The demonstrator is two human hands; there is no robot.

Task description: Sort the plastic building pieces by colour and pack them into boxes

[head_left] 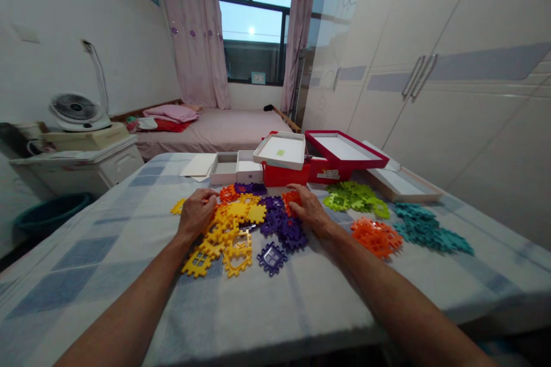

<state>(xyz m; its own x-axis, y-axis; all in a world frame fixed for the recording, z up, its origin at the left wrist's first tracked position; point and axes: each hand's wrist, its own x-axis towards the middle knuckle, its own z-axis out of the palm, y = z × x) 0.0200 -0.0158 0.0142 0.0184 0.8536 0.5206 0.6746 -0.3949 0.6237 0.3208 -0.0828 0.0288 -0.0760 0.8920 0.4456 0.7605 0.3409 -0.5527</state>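
Note:
Interlocking plastic tiles with notched edges lie piled between my two hands. The yellow tiles [235, 215] spread at the left of the pile, beside my left hand [198, 212], whose fingers are curled at the yellow and orange pieces; what they hold is hidden. Purple tiles [275, 223] overlap at the right, and one purple window tile [272, 258] lies apart in front. My right hand [310, 210] has its thumb and fingers closed around an orange tile [291, 202] at the pile's right edge. More orange tiles [228, 193] show at the back, near my left fingertips.
Sorted heaps of green tiles [355, 197], orange tiles [376, 237] and teal tiles [426, 229] lie to the right. Behind stand white boxes [224, 167], a red box [286, 174] with a white tray [282, 149] on it, and a red-rimmed lid [383, 160]. A checked cloth [107, 281] covers the table.

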